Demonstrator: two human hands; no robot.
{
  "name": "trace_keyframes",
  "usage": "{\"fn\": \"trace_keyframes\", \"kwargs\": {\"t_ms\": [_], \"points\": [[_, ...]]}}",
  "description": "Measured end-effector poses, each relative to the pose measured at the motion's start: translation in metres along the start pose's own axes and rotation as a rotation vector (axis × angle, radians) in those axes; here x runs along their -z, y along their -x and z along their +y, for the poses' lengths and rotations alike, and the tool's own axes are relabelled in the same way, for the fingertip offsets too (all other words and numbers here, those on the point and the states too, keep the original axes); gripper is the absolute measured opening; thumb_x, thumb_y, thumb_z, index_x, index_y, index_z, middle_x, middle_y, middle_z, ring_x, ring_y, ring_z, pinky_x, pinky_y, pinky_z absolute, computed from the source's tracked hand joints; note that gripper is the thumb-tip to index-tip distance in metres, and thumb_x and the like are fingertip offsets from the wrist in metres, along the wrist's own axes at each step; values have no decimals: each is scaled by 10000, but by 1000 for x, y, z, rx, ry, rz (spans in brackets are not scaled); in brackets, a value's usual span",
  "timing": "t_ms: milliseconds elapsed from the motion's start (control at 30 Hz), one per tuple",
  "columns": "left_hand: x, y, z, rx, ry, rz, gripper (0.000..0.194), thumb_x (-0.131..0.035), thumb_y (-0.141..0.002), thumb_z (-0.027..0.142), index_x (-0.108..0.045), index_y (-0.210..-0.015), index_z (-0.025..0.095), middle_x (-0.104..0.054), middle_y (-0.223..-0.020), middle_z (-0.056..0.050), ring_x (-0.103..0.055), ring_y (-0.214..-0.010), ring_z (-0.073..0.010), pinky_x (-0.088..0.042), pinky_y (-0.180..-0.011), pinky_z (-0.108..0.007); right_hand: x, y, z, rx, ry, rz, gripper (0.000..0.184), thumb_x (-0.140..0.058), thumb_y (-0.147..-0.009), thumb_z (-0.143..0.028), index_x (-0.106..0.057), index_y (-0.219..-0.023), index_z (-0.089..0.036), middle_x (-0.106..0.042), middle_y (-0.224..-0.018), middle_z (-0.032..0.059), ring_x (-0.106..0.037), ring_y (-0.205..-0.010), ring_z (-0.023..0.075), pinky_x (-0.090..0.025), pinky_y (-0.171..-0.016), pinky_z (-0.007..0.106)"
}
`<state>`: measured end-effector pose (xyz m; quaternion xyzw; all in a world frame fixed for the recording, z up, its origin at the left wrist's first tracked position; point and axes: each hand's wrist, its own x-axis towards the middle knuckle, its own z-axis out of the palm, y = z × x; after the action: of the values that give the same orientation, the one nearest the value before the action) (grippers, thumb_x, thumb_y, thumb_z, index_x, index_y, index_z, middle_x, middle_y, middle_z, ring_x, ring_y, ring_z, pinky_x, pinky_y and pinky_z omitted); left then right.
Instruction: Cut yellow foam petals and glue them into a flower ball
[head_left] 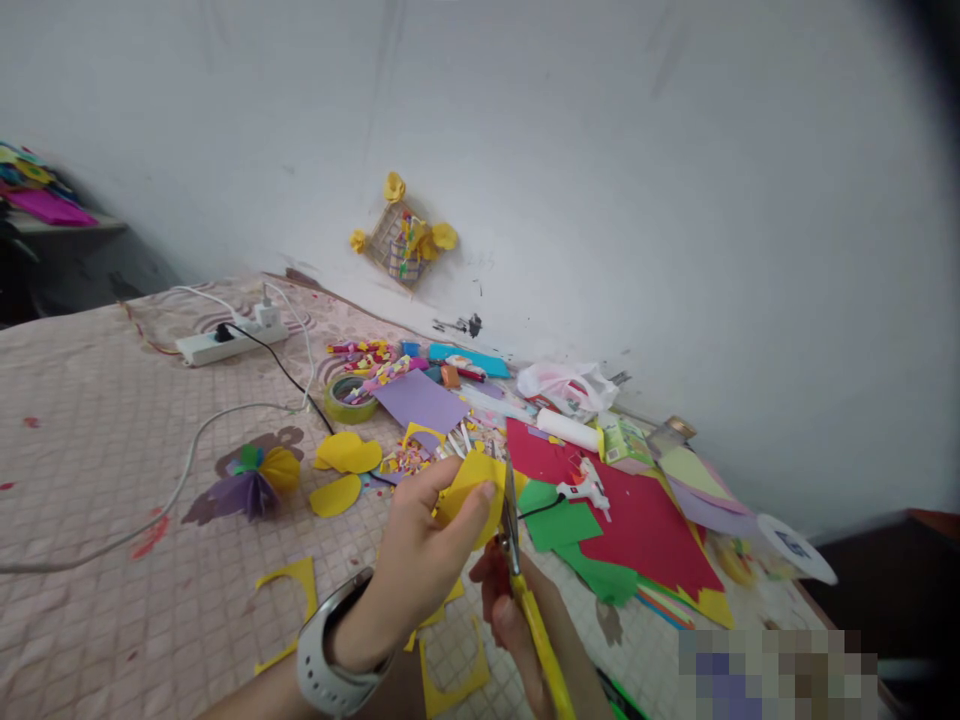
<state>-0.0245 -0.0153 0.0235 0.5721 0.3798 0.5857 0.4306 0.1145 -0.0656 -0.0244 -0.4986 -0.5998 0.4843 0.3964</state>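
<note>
Head view: the left hand (424,560) pinches a curved piece of yellow craft paper (469,500), closed around it, while the right hand (510,625) grips yellow-handled scissors (541,630). A slip of the steel blades (510,515) could nick the nearby left thumb (486,492).

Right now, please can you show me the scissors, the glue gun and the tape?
Scissors (541,625): head view, on the yellow handle.
Glue gun (583,490): head view, on the white body.
Tape (349,413): head view, on the roll's outer side.
</note>
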Motion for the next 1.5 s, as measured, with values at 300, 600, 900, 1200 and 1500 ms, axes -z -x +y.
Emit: {"fn": "trace_keyframes", "kwargs": {"t_ms": [300, 600, 900, 1200, 1500], "points": [[0, 0, 0, 16, -11, 7, 284, -504, -818, 316, -412, -583, 187, -355, -556, 38, -329, -513, -100, -272, -462, -234, -4, 6, -19, -17, 33, 81, 478, -462, -787, -700, -485, -818, -223, -360, -603, -54, -333, -498, 112, -241, -471, 252], [0, 2, -5, 38, -10, -8, 286, -502, -830, 341, -439, -604, 178, -382, -583, 26, -353, -541, -108, -286, -486, -242, 0, 9, -20, -35, 77, 147, 481, -503, -774, -692, -559, -808, -215, -436, -631, -27, -407, -523, 126, -357, -484, 237], [-1, 1, -1, 27, 0, -8, 296, -511, -833, 330, -424, -592, 183, -378, -574, 28, -349, -542, -108, -286, -490, -242, 1, 7, -19, -10, 87, 110, 499, -468, -789, -700, -516, -800, -204, -401, -631, -41, -325, -519, 105, -277, -464, 234], [-2, 0, -2, 14, -2, -10, 292, -513, -826, 311, -416, -583, 181, -377, -570, 30, -347, -540, -104, -290, -485, -232, 5, 9, -17, -48, 56, 140, 478, -532, -750, -696, -520, -753, -218, -416, -649, -26, -375, -552, 123, -352, -495, 237], [-1, 0, 1, 12, 13, -26, 276, -511, -821, 312, -457, -586, 177, -429, -575, 20, -390, -552, -114, -325, -515, -234, 7, 13, -17, -29, 139, 207, 469, -540, -745, -688, -541, -729, -220, -447, -654, -6, -420, -597, 153, -382, -508, 249]]}}
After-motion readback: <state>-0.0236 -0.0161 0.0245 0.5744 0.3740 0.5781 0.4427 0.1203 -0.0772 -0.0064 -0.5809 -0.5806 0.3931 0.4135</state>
